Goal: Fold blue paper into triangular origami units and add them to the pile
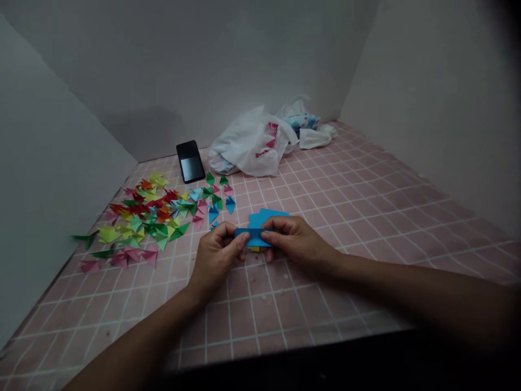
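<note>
Grip closed at both ends: a folded blue paper strip (255,238) is being pinched between thumb and fingers by the left hand (217,252) and right hand (295,239), just below frame centre. Blue paper sheets (272,214) are being partly hidden behind. Clustered folded paper pieces (151,208), many-coloured, are being noted at centre left; beyond, a smartphone (190,162) and white plastic bag (248,144) are being seen.

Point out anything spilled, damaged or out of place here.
A few pale specks lie on the pink cloth nearer the camera than the held blue paper, resembling stray scraps; no damage stands out.
</note>
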A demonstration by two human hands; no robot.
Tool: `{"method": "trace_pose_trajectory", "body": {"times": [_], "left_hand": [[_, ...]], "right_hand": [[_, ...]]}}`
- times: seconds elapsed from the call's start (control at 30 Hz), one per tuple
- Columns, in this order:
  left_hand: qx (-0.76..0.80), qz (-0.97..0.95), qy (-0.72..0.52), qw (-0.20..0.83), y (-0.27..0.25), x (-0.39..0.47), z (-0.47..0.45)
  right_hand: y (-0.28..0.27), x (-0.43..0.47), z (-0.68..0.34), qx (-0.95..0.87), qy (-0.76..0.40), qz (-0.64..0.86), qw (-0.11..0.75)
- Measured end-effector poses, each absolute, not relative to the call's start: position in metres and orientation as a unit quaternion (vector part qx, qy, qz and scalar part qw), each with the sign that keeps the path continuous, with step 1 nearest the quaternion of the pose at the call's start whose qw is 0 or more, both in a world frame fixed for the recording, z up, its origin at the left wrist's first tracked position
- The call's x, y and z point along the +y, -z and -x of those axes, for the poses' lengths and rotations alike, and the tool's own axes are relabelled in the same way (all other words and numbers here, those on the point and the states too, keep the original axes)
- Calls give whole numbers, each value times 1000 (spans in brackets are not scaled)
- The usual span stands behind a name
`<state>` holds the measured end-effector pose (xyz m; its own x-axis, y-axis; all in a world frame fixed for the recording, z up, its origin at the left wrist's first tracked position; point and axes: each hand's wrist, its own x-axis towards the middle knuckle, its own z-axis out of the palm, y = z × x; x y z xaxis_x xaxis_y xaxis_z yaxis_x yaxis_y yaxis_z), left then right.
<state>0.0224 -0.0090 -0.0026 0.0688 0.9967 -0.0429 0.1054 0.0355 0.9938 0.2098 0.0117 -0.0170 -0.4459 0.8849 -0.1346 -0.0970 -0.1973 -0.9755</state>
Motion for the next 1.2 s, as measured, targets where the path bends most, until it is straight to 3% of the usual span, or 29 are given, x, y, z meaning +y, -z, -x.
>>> {"method": "trace_pose_trajectory", "body": {"times": [1.2], "left_hand": [[523, -545, -455, 471, 5, -7, -21]], "right_hand": [[15, 10, -210, -542, -649, 380, 373]]}}
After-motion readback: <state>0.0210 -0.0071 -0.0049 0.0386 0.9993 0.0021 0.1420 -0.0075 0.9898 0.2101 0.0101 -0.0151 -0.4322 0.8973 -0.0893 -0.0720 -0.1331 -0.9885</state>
